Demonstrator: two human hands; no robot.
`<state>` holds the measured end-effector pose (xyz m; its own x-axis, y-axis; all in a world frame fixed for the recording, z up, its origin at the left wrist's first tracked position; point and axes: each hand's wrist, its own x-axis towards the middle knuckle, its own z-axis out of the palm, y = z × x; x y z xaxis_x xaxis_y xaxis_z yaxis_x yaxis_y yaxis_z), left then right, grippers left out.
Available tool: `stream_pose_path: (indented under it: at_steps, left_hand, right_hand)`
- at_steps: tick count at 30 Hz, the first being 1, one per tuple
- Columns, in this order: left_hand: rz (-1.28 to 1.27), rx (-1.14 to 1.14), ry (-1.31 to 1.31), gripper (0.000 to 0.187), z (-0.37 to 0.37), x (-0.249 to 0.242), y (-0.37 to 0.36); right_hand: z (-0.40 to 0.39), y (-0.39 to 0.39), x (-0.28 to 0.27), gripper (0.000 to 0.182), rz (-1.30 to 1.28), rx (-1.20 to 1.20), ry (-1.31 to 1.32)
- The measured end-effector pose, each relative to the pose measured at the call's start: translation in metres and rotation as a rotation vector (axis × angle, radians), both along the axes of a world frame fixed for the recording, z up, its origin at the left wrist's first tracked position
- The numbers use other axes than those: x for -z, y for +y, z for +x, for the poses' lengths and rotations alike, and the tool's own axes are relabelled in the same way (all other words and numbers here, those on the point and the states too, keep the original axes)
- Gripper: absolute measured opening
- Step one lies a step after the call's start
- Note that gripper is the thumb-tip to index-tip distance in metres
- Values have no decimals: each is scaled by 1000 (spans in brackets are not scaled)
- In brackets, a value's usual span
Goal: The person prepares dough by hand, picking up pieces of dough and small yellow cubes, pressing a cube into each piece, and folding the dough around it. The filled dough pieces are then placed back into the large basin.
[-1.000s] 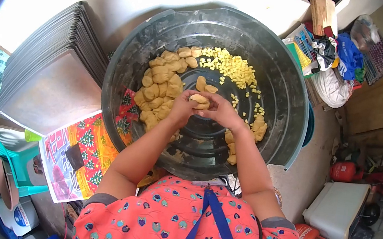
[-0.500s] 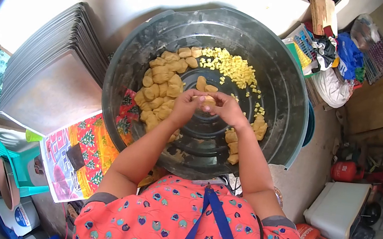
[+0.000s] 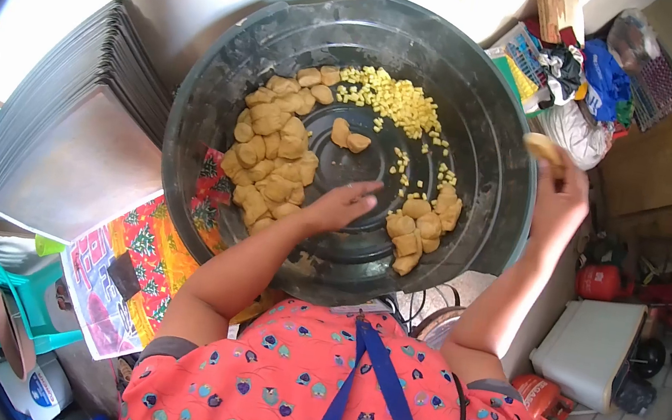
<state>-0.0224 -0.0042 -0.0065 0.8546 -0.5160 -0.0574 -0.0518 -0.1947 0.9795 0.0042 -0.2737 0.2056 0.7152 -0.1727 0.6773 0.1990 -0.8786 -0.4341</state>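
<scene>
A large dark round tub [image 3: 483,154] holds many tan dough pieces [image 3: 270,126] on its left side. Yellow cubes [image 3: 400,102] lie at the back, and a smaller dough group [image 3: 420,227] is at the right. Two loose dough pieces [image 3: 350,136] rest near the middle. Over the tub's centre, just below those two, my left hand [image 3: 345,205] is empty, its fingers apart. Beyond the tub's right rim, my right hand [image 3: 563,187] grips a flattened dough piece [image 3: 543,149] at its fingertips.
A stack of metal trays [image 3: 85,146] leans at the left beside a patterned cloth [image 3: 144,242]. A green plastic chair [image 3: 20,289] stands at lower left. Baskets and bags [image 3: 574,128] are at upper right. A white box [image 3: 589,348] and red tank [image 3: 538,397] stand at lower right.
My hands were together over the tub around a dough piece. They have parted: my right hand has moved right and out past the rim with the dough, and my left hand has let go.
</scene>
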Motion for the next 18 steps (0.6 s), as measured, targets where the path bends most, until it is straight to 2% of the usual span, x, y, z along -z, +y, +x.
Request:
stream_pose_path:
  at_steps: [2, 4, 5, 7, 9, 10, 11, 12, 14, 15, 16, 18]
  left_hand:
    - [242, 157, -160, 54, -13, 7, -11]
    - [527, 308, -284, 54, -27, 0, -21]
    - [563, 397, -255, 50, -30, -3, -24]
    - [660, 526, -323, 49, -30, -2, -26]
    - [704, 614, -353, 47, -30, 10, -24]
    - [676, 602, -349, 44, -30, 9, -22]
    - [648, 587, -346, 43, -29, 8, -19]
    - [619, 568, -344, 41, -27, 6, -17]
    - [415, 415, -239, 36, -19, 18, -13]
    - [314, 333, -189, 33, -14, 21, -11]
    - [253, 202, -82, 31, -13, 19, -8]
    - [129, -60, 127, 28, -9, 12, -1]
  right_hand:
    - [13, -42, 6, 29, -20, 163, 64]
    - [18, -54, 16, 33, -234, 241, 150]
    - [20, -59, 22, 36, -216, 178, 150]
    - [11, -8, 11, 28, 34, 57, 143]
    - [8, 39, 13, 20, 129, -100, 349]
    - [15, 48, 35, 20, 137, -287, 336]
    - [20, 64, 50, 20, 125, -292, 461]
    - [34, 74, 75, 22, 8, -286, 577]
    - [60, 94, 122, 24, -226, -130, 902]
    - [73, 89, 157, 28, -287, -153, 1037]
    - [71, 93, 166, 34, -348, -85, 1104]
    - [75, 88, 204, 29, -323, -24, 1043]
